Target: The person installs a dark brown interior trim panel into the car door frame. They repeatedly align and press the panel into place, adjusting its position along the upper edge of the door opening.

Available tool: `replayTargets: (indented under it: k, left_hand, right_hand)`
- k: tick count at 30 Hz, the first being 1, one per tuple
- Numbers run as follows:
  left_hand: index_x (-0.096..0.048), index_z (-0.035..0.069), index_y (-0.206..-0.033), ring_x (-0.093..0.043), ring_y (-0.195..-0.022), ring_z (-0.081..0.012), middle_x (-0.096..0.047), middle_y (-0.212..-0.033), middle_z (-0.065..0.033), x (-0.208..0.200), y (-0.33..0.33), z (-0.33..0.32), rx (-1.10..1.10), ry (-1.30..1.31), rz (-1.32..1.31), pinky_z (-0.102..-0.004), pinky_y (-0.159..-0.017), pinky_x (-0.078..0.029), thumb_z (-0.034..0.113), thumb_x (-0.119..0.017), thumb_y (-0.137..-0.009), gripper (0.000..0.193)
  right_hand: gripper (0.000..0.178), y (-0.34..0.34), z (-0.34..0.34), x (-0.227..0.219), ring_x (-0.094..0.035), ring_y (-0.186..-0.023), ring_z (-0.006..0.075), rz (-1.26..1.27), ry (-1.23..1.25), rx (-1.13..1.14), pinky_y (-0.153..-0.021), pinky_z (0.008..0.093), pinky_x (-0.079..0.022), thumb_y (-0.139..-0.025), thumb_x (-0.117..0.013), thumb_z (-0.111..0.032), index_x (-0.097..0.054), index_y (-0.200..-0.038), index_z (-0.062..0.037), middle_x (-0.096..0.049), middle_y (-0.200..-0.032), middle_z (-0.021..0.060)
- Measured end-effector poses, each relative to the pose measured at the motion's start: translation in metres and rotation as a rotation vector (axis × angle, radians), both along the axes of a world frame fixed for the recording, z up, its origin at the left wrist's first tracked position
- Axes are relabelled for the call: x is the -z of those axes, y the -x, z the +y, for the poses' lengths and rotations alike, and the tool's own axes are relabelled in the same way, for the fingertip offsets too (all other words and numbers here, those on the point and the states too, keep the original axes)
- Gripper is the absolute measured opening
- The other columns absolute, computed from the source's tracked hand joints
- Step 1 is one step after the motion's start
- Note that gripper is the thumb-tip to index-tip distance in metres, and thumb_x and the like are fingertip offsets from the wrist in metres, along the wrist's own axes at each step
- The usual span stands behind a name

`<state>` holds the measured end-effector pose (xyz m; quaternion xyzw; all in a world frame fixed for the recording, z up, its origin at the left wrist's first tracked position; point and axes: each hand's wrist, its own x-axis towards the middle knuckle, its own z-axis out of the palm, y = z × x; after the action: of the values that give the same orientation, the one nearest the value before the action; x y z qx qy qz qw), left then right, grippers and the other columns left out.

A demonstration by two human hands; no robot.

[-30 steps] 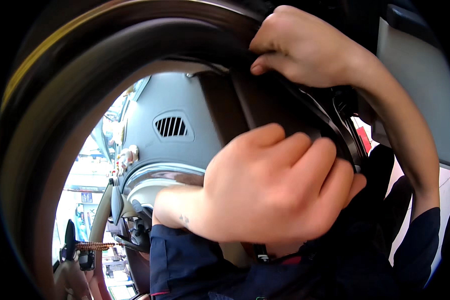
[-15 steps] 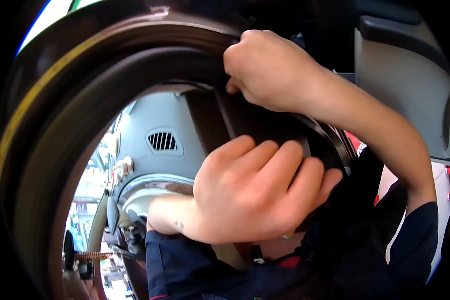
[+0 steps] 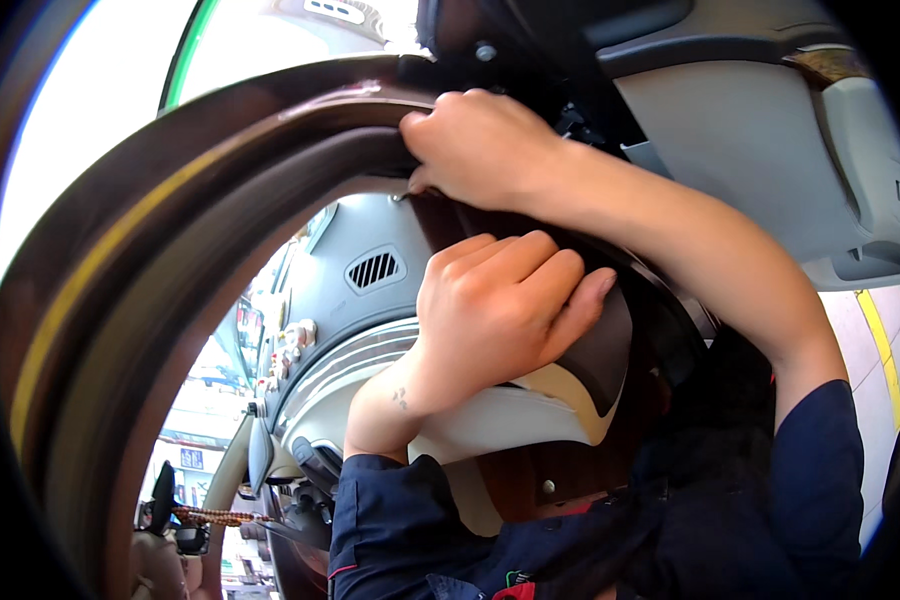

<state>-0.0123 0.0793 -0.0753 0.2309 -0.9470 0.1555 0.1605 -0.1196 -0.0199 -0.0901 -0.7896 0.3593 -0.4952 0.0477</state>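
Observation:
My right hand (image 3: pixel 485 150) is closed at the edge of a car's door frame (image 3: pixel 120 215). Its fingers curl over the dark rubber door seal (image 3: pixel 260 180), with the thumb tip on the inner side. Lower and nearer, my left hand (image 3: pixel 505 305) is closed, knuckles up and thumb toward the right. Its palm side is hidden, so what it holds, if anything, does not show. Dark brown trim (image 3: pixel 445 225) lies between the two hands. Behind the left hand is the light dashboard's lower part (image 3: pixel 510 425).
A grey door panel (image 3: pixel 740 150) stands open at the right. An air vent (image 3: pixel 375 268) sits in the dashboard, with small figurines (image 3: pixel 295 340) on top. The steering wheel (image 3: pixel 228 475) and a string of beads (image 3: pixel 215 516) are at lower left. Tiled floor (image 3: pixel 875 340) shows at far right.
My view has shifted, bringing more of the door panel and the bright outside into sight. My left hand has moved up and farther away. My right hand stays closed at the frame's edge.

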Motion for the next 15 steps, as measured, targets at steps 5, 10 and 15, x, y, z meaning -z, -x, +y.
replayTargets:
  k: [5, 10, 15]
  left_hand:
    - [-0.065, 0.007, -0.068, -0.049, -0.047, -0.0210, -0.053, -0.061, -0.0046, 0.004, -0.008, -0.003, 0.062, 0.056, 0.051, -0.0320, -0.046, -0.038, 0.013, -0.075, -0.084, 0.020]
    - [-0.065, 0.007, -0.069, -0.049, -0.046, -0.0214, -0.051, -0.060, -0.0037, 0.009, -0.011, -0.006, 0.138, 0.078, 0.106, -0.0325, -0.045, -0.038, 0.015, -0.076, -0.083, 0.020]
    - [-0.064, 0.008, -0.068, -0.049, -0.046, -0.0216, -0.049, -0.059, -0.0030, 0.010, -0.009, -0.005, 0.164, 0.100, 0.133, -0.0332, -0.045, -0.039, 0.016, -0.078, -0.081, 0.021]
  right_hand:
    - [0.024, 0.001, -0.014, 0.005, -0.071, -0.083, 0.0397, 0.034, 0.081, -0.009, -0.078, 0.0449, -0.059, -0.088, -0.074, -0.023, -0.074, -0.092, 0.0006, -0.071, -0.084, 0.0236]
    - [0.030, 0.009, -0.022, 0.003, -0.070, -0.079, 0.0370, 0.067, 0.088, -0.151, -0.077, 0.0405, -0.057, -0.091, -0.071, -0.020, -0.072, -0.111, 0.0031, -0.070, -0.081, 0.0224]
    - [0.035, 0.015, -0.033, 0.004, -0.071, -0.082, 0.0352, 0.045, 0.187, -0.196, -0.079, 0.0388, -0.057, -0.089, -0.073, -0.018, -0.071, -0.114, 0.0056, -0.072, -0.090, 0.0231]
